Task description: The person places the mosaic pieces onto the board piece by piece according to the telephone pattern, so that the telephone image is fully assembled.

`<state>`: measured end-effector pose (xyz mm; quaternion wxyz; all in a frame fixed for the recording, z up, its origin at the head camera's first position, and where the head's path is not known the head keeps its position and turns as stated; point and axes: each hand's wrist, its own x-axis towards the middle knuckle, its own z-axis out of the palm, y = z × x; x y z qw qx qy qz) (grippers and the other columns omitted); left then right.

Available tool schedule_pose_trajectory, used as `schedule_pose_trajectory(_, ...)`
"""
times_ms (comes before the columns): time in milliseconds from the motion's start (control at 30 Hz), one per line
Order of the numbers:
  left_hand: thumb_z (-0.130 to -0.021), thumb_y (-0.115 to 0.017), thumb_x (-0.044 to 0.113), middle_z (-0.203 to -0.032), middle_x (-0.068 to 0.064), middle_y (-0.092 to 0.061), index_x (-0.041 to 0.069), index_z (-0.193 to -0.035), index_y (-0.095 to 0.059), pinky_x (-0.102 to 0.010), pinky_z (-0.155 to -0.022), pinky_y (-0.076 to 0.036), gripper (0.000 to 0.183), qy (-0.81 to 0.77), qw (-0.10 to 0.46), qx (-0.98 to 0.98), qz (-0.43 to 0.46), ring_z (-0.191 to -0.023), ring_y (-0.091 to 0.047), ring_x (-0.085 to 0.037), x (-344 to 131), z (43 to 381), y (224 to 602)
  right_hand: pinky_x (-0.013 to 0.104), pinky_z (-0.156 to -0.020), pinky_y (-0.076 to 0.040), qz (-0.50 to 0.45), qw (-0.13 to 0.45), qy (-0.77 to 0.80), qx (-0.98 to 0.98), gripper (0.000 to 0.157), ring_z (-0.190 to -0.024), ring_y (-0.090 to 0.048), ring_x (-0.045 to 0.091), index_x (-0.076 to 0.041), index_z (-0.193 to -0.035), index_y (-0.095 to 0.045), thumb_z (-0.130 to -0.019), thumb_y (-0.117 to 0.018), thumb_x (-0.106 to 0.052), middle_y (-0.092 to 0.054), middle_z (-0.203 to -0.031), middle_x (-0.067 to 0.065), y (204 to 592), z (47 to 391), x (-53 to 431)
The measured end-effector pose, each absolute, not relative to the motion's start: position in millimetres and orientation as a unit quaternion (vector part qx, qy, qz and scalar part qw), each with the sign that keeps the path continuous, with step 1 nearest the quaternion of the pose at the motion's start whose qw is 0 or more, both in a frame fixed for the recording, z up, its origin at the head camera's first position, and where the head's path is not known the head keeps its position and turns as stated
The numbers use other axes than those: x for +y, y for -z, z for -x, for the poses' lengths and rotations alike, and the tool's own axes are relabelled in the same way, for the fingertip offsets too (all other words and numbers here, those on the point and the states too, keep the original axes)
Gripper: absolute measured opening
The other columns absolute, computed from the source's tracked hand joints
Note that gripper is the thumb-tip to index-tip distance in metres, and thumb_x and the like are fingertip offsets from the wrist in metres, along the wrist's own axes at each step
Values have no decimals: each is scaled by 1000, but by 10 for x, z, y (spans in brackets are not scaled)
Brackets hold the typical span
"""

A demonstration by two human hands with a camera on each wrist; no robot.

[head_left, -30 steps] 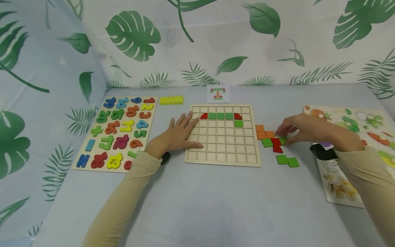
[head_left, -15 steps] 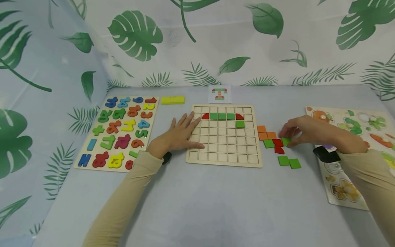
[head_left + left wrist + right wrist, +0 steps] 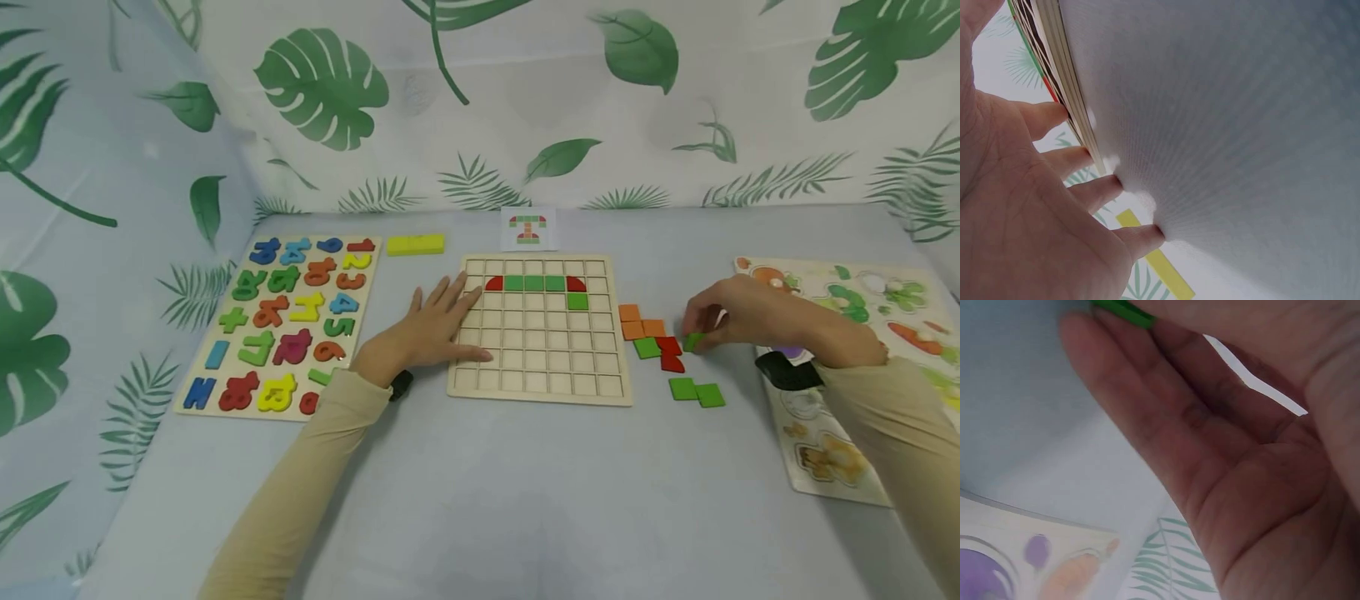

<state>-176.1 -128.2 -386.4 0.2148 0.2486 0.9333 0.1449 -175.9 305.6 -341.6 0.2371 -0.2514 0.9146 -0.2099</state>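
A wooden grid board (image 3: pixel 525 358) lies mid-table. Near its top sits a row of green square tiles (image 3: pixel 534 283) with a red rounded tile (image 3: pixel 495 284) at the left end and another at the right; one more green tile (image 3: pixel 577 301) is just below the right end. My left hand (image 3: pixel 423 337) rests with spread fingers on the board's left side. Right of the board, my right hand (image 3: pixel 738 317) pinches a green square tile (image 3: pixel 1124 311) between thumb and fingers, partly hidden by them. Beside it lie orange tiles (image 3: pixel 642 328), red tiles (image 3: pixel 671 360) and loose green tiles (image 3: pixel 683 388).
A number puzzle board (image 3: pixel 225 375) lies on the left, with a yellow block (image 3: pixel 416 244) near its top corner. A pattern card (image 3: pixel 529 228) stands behind the grid board. On the right, a vegetable puzzle board (image 3: pixel 825 467) is partly under my right arm.
The green tile in my right hand has come slightly away from the red tiles and looks tilted up off the table. My left hand stays on the board.
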Motion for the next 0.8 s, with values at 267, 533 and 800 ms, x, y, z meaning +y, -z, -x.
schedule_pose_trajectory(267,-96,-62,67,-175,-11,13,16,-170,-4,-64,-123,8,107,-149,213,933,-248,-160,12,-35,-1323,1754,3890,30,-76,-61,308,171,195,915,20,-86,-71,14,-10,-100,-82,-84,-84,2,-74,-96,-5,3257,1858,2782)
schedule_pose_trajectory(533,-97,-62,66,-175,-10,14,16,-170,-4,-64,-123,8,106,-151,213,932,-251,-160,13,-34,-1311,1761,3893,33,-76,-61,424,54,253,868,24,-86,-72,19,-2,-104,-82,-84,-81,11,-73,-96,0,3177,1992,2188)
schedule_pose_trajectory(800,-97,-62,66,-175,-9,15,17,-170,-4,-64,-123,9,106,-150,217,931,-252,-160,13,-34,-1306,1774,3875,37,-77,-62,442,-13,329,835,18,-84,-74,21,-1,-99,-82,-85,-81,9,-76,-94,6,3313,2117,1590)
